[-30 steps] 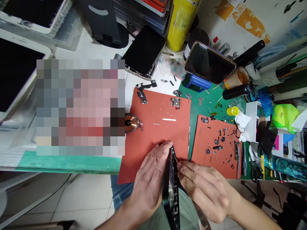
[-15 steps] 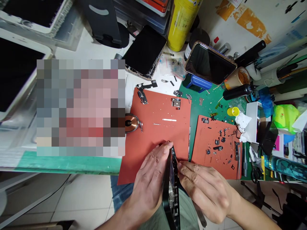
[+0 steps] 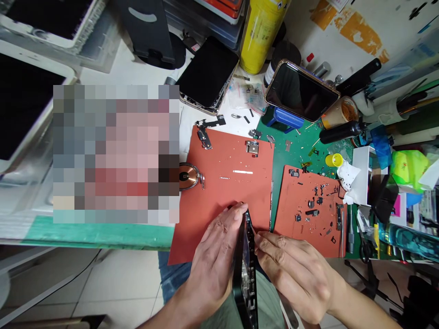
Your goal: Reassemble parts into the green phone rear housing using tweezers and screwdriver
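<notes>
A black phone frame [image 3: 246, 274] stands on its edge above my lap, its inner parts facing right. My left hand [image 3: 217, 251] holds it from the left, fingers together along its back and fingertips at the top end. On the other side, my right hand [image 3: 297, 269] is closed around a thin metal tool [image 3: 290, 310], whose lower end shows beneath the palm. The right fingertips are beside the frame's right edge; the tool's tip is hidden there. Behind the hands lies a red mat [image 3: 226, 155] with a round copper coil part [image 3: 188, 176] at its left edge.
A second red mat [image 3: 288, 196] on the right carries several small parts. Farther back are a phone with its screen up [image 3: 211, 73], a phone [image 3: 302, 90] propped on a blue stand [image 3: 283, 119], and a yellow can [image 3: 262, 36]. A blurred patch covers the left.
My right hand has shifted very slightly downward and right, with the tool's lower end moving along with it. My left hand and the phone frame look the same.
</notes>
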The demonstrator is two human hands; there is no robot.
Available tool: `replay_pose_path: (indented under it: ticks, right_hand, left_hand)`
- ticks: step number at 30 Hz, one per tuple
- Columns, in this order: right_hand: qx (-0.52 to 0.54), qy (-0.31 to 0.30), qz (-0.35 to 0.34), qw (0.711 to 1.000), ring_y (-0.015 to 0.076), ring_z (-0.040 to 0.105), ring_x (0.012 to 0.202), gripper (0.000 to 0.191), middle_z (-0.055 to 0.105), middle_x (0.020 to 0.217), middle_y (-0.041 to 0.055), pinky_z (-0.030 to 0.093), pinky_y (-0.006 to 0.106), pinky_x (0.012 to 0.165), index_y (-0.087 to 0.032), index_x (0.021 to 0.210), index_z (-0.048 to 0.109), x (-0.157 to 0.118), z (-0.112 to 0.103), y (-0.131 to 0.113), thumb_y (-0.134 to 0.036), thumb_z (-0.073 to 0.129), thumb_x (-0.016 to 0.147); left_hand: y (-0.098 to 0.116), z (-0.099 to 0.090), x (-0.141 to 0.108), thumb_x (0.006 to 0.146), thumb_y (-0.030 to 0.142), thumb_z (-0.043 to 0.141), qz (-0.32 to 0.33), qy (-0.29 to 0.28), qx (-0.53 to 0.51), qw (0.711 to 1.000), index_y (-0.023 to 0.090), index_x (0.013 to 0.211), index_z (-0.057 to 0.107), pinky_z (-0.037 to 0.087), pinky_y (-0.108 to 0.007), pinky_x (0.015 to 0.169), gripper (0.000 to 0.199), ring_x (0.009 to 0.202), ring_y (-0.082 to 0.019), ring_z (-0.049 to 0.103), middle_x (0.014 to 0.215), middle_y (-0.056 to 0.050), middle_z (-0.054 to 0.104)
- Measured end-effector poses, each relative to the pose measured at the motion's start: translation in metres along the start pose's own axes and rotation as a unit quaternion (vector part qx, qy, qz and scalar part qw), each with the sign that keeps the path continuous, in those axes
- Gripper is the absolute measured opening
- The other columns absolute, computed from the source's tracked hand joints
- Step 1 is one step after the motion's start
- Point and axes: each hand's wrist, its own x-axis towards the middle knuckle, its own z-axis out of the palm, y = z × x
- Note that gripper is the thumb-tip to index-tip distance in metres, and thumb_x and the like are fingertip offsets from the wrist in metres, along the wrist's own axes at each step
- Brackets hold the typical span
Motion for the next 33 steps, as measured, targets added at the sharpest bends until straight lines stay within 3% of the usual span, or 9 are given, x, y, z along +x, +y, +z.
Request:
replay_pose_path:
  ticks: [6,12,22,33]
  right_hand:
    - [0.010,0.001,0.018,1.000,0.0295,0.083,0.112,0.040,0.084,0.109,0.0238,0.074,0.041,0.095,-0.003,0.104,0.079,-0.0002,0.0016,0.0001,-0.008,0.039,0.107]
    - [0.020,0.013,0.005,1.000,0.0307,0.084,0.105,0.044,0.083,0.103,0.0261,0.075,0.042,0.093,-0.002,0.098,0.078,0.0022,0.0015,0.0002,-0.006,0.036,0.106]
    - [0.003,-0.006,0.013,1.000,0.0286,0.084,0.108,0.036,0.085,0.108,0.0231,0.074,0.039,0.095,-0.002,0.102,0.079,0.0000,-0.0020,0.0001,-0.006,0.043,0.105]
    - [-0.012,-0.001,0.006,1.000,0.0288,0.084,0.104,0.040,0.085,0.104,0.0247,0.075,0.039,0.089,-0.003,0.097,0.081,0.0002,-0.0019,-0.0017,-0.005,0.041,0.103]
  left_hand:
    - [-0.0003,0.0003,-0.0018,0.113,0.017,0.046,-0.018,-0.007,-0.006,1.000,0.024,0.180,0.026,0.055,-0.047,0.128,0.071,0.158,-0.028,0.057,0.173,-0.010,0.055]
    - [0.0020,-0.0017,-0.0014,0.112,0.016,0.046,-0.026,-0.007,-0.013,1.000,0.026,0.180,0.025,0.057,-0.049,0.126,0.071,0.156,-0.029,0.059,0.171,-0.011,0.057]
    - [0.0026,-0.0032,-0.0005,0.112,0.014,0.043,-0.020,-0.004,0.000,1.000,0.023,0.180,0.026,0.054,-0.045,0.129,0.070,0.159,-0.025,0.056,0.171,-0.010,0.057]
    - [0.0026,-0.0023,-0.0019,0.111,0.015,0.047,-0.028,-0.007,-0.006,1.000,0.026,0.180,0.025,0.057,-0.049,0.126,0.073,0.156,-0.029,0.059,0.171,-0.011,0.058]
